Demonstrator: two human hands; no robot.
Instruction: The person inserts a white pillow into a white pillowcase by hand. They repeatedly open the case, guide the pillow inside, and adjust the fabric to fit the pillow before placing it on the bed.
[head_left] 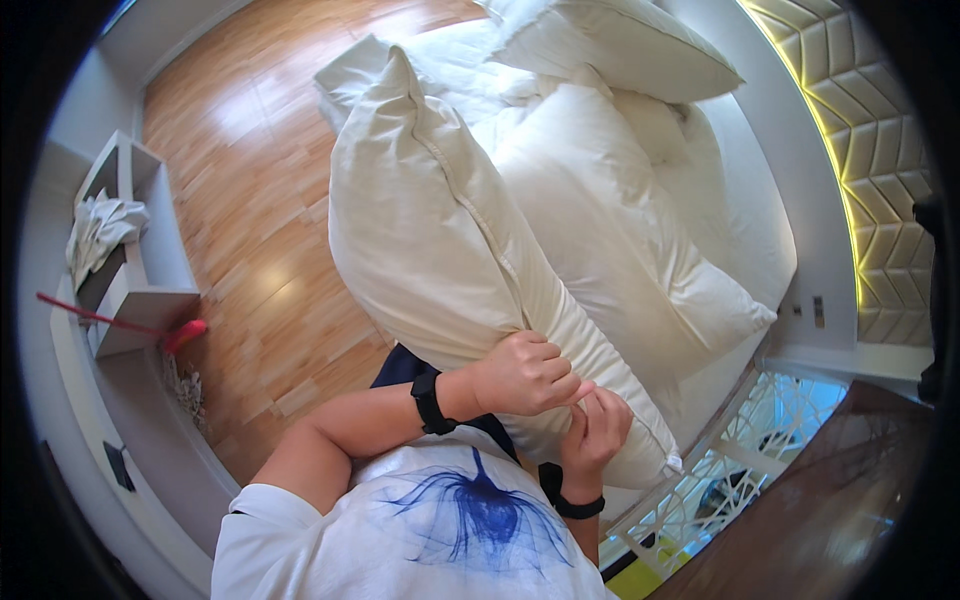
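Observation:
A large cream-white pillow (415, 215) stands on its long side against my body, slanting from far left to near right. A raised seam (470, 210) runs along its upper edge, ending at a small white tab (675, 463) at the near right corner. My left hand (522, 373) is closed on the near part of this edge. Right beside it, almost touching, my right hand (600, 428) is closed too, its fingers pinching the pillow's edge. What lies between the fingertips is hidden. A dark band is on each wrist.
Behind the pillow is a bed with white bedding (740, 210) and more pillows (620, 45). A padded headboard (870, 170) stands at right, a white lattice panel (770, 420) near right. At left are a shelf (150, 290) with crumpled cloth (105, 225) and a red-handled mop (185, 335).

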